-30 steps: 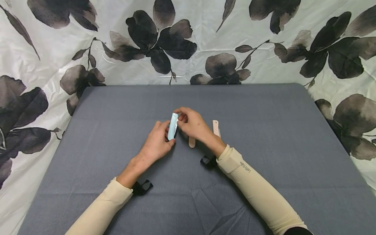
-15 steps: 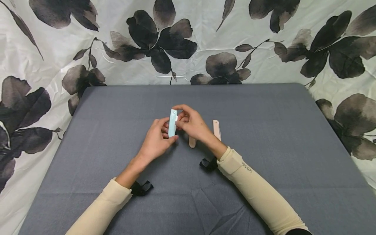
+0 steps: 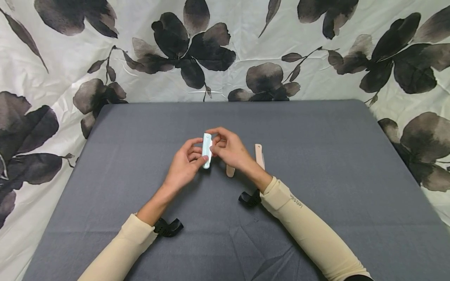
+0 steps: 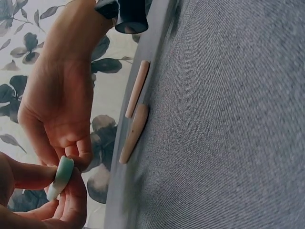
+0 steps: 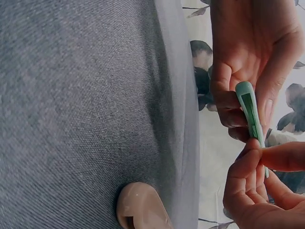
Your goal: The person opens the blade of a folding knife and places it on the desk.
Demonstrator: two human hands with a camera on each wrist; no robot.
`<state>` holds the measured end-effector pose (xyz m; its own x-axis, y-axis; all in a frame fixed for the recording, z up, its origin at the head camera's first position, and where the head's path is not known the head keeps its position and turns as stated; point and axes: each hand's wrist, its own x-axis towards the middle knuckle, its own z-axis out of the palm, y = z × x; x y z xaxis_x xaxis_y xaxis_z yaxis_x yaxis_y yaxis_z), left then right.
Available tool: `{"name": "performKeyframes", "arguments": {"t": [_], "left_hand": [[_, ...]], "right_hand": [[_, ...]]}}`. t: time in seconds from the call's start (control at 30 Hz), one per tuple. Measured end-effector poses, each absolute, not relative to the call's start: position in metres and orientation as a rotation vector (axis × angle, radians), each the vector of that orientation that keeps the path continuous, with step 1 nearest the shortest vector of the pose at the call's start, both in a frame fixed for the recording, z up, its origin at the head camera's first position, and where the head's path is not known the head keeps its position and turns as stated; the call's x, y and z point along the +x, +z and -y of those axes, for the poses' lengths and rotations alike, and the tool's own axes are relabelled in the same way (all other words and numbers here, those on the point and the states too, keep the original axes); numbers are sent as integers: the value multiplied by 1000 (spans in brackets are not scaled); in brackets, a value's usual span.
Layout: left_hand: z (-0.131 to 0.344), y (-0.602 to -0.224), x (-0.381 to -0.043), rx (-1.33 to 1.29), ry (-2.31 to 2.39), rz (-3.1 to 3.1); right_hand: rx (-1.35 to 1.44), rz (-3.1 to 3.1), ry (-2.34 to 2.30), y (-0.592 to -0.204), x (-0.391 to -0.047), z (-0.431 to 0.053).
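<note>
A light blue folding knife [image 3: 206,143] stands nearly upright between both hands, raised over the table. My left hand [image 3: 183,163] holds it from the left, with the thumb across the lower handle and the fingers behind. From the right, my right hand [image 3: 233,149] pinches its edge between thumb and fingers. In the right wrist view the knife [image 5: 249,102] turns its long slot to the camera. A pale strip shows along its right edge in the head view; fingers hide part of it.
Two beige folding knives lie on the grey-covered table [image 3: 316,156]: one beige knife [image 3: 259,153] beyond the right wrist, another beige knife [image 3: 230,171] partly under the right hand. A floral cloth [image 3: 211,50] hangs behind. Black wrist cameras sit under both wrists.
The blue knife has risen a little, then dipped, and turned more upright. My left thumb has moved from below the handle onto its lower face. My right hand stays at its edge.
</note>
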<state>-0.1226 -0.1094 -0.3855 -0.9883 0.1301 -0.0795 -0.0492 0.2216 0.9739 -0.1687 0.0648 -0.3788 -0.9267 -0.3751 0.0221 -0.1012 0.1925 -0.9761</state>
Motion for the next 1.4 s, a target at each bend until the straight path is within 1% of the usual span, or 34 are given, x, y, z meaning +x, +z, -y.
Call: {"name": "performKeyframes", "arguments": {"t": [0.43, 0.73, 1.4], "left_hand": [[112, -383, -121, 116, 1909, -2282], [114, -386, -123, 61, 1932, -2283], [113, -390, -123, 50, 1986, -2314]], "right_hand": [[-421, -2186, -1745, -371, -174, -75], [-433, -2256, -1666, -375, -165, -71], [-362, -2220, -1832, -381, -159, -64]]}}
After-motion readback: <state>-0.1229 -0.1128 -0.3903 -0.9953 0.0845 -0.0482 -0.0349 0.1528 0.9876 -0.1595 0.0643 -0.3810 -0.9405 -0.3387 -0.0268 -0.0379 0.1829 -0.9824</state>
